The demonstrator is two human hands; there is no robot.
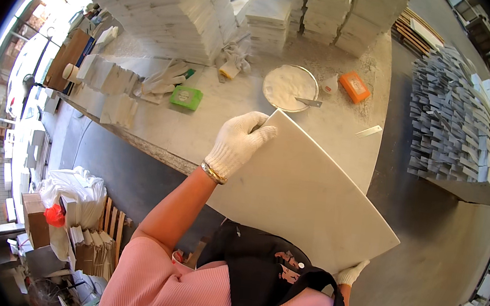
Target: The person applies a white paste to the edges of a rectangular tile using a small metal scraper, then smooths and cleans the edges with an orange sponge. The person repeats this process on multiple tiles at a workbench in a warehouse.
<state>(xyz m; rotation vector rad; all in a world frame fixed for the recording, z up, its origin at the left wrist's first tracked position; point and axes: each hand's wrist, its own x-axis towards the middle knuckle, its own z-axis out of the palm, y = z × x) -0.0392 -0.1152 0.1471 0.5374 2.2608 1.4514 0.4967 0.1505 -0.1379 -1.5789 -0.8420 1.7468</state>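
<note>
The large pale stone slab [306,195] is held up between both hands, clear of the worktable [225,115] and in front of the person's chest, above the black bag [262,274] strapped across the pink top. Its long axis runs on a diagonal, from the upper corner near the middle of the view down to the lower right corner. The left hand [237,143], in a white knitted glove with a gold bracelet at the wrist, is closed over the slab's upper left corner, fingers curled along the top edge and the palm against the near face. The right hand [353,273], also in a white glove, is mostly hidden under the slab's lower edge; only the fingertips show, wrapped up around that edge, so it appears to carry the weight from below, though how tightly it grips cannot be told. The slab thus lies between the hands, with the left hand at the high, far end and the right hand at the low, near end. The upper corner points toward the worktable, where a round dish [290,87] of white paste with a scraper [310,102] lies just beyond it, an orange block [354,87] is to the right of the dish, and a green box [186,97] and spare gloves [166,82] lie to the left. Stacks of white tiles [170,8] stand along the back of the table, and grey strips [445,120] are piled on the right.
</note>
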